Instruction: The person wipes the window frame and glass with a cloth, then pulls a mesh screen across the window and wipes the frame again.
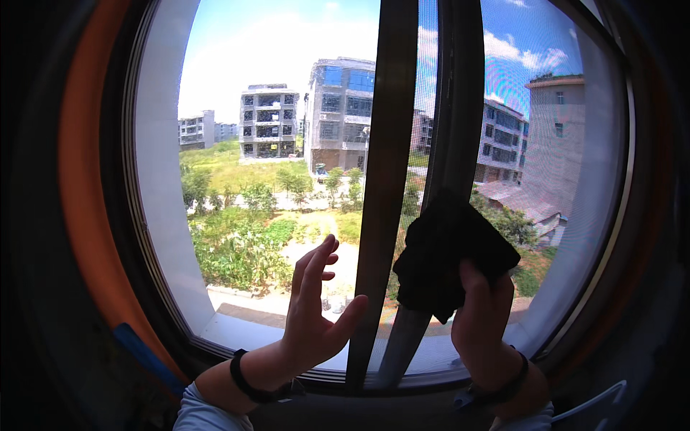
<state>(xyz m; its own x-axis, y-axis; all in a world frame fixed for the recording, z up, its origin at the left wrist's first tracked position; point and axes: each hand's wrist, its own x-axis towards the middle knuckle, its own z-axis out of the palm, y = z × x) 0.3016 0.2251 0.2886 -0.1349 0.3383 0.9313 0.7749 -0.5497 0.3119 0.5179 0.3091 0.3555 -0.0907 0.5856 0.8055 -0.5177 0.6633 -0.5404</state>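
Note:
Before me is a sliding window with a dark frame (384, 161). My right hand (482, 318) grips a dark, bunched-up cloth (447, 253) in front of the insect screen (517, 178); its thumb lies over the cloth's near edge. Whether the cloth touches the window cannot be made out. My left hand (318, 307) is raised, empty, fingers up and thumb apart, left of the dark upright. Behind that hand is the left opening, where whitish specks show over the view of the buildings; I cannot tell if it touches anything.
An orange strip (81, 188) curves along the window's left side, with a blue item (148, 358) at its lower end. A pale, thin curved object (593, 401) lies at the lower right. Outside stand several buildings (269, 121) beyond green plants.

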